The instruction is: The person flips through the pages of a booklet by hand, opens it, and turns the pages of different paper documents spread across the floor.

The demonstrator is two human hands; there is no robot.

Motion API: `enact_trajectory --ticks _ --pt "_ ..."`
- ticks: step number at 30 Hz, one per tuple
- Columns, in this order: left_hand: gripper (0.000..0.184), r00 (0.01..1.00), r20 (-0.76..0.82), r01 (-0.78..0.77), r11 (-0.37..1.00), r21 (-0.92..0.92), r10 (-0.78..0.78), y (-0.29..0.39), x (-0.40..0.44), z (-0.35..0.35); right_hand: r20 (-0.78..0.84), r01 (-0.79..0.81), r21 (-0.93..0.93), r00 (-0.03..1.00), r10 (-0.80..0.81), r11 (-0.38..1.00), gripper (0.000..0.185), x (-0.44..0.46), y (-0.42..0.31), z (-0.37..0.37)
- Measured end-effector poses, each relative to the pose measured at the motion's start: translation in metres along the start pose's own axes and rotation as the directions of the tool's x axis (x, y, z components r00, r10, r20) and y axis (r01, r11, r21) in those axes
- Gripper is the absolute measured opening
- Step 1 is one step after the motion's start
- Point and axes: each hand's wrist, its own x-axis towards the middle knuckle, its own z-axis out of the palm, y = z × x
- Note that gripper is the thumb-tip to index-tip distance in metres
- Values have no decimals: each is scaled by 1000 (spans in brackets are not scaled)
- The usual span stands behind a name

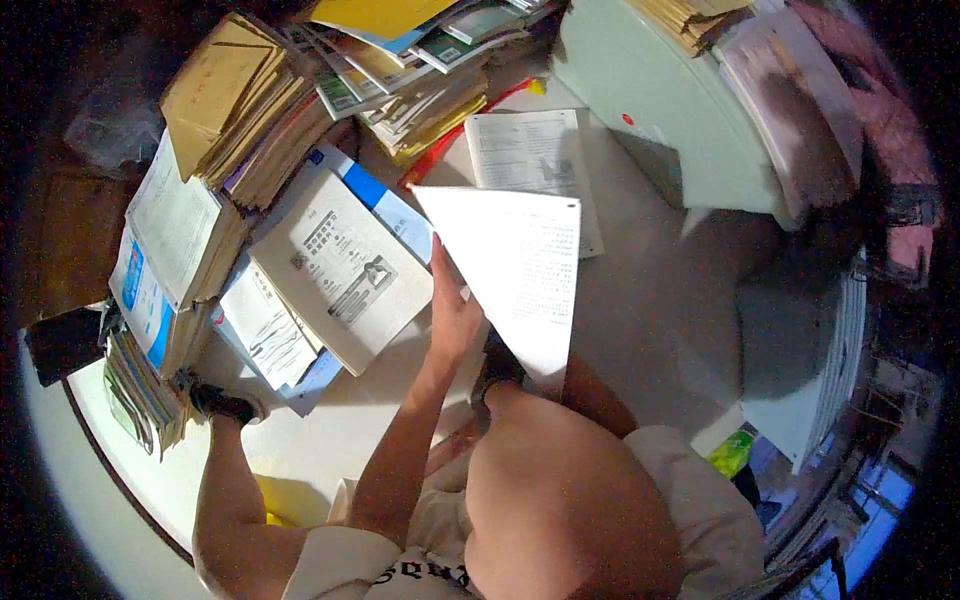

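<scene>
My left hand (455, 310) holds a white printed sheet (520, 255) by its left edge, the thumb pointing up along it. The sheet is tilted, with small print on its right part. My right hand is hidden; only a part of that arm (600, 395) shows behind the sheet and my knee. Left of my left hand lies a thick stack of printed pages (350, 260) with a picture on its top page. Behind the held sheet, another printed booklet (525, 150) lies on the floor.
Stacks of brown envelopes (215, 95) and papers (175, 220) stand at the left. Books and magazines (400, 70) are piled at the top. A pale green box (660, 110) stands at the upper right. My legs (560, 490) are in front.
</scene>
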Motion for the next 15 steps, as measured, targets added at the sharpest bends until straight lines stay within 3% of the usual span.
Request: enact_trajectory --ticks 2,3,4,5,6,8,11,12,13,14,15 --pt "66 1000 -12 -21 1000 18 21 8 -1 -10 -98 -57 -64 994 51 996 27 20 3 -2" --pt "59 975 -15 214 950 -226 -223 11 -2 -21 -161 -73 -103 985 56 992 27 30 8 -5" --pt "54 894 41 415 790 -451 -446 20 -2 -28 -221 -105 -136 972 74 985 27 37 16 -9" --pt "53 862 -2 417 712 -565 -507 31 -5 -33 -293 -53 -167 956 2 985 30 41 24 -17" --pt "57 873 50 383 617 -688 -485 5 -14 -45 -363 -7 -205 929 -69 979 33 46 33 -26" --pt "63 886 43 324 551 -769 -462 53 -10 -49 -509 87 -142 848 -148 986 27 51 43 -24" --pt "57 845 37 404 593 -696 -533 40 -16 -72 -494 56 -155 860 -127 986 23 47 27 -31" --pt "57 846 31 400 595 -697 -533 35 -15 -77 -402 90 -113 907 -128 990 19 46 20 -32" --pt "51 870 -111 391 810 -437 -480 32 -14 -82 -307 118 -68 942 -134 991 18 45 15 -30" --pt "46 896 -225 364 923 -122 -383 29 -13 -88 -302 119 -69 944 -135 990 18 45 10 -25" --pt "38 849 -261 426 887 -177 -460 47 -12 -98 -243 221 5 946 -214 975 25 44 -5 -15"
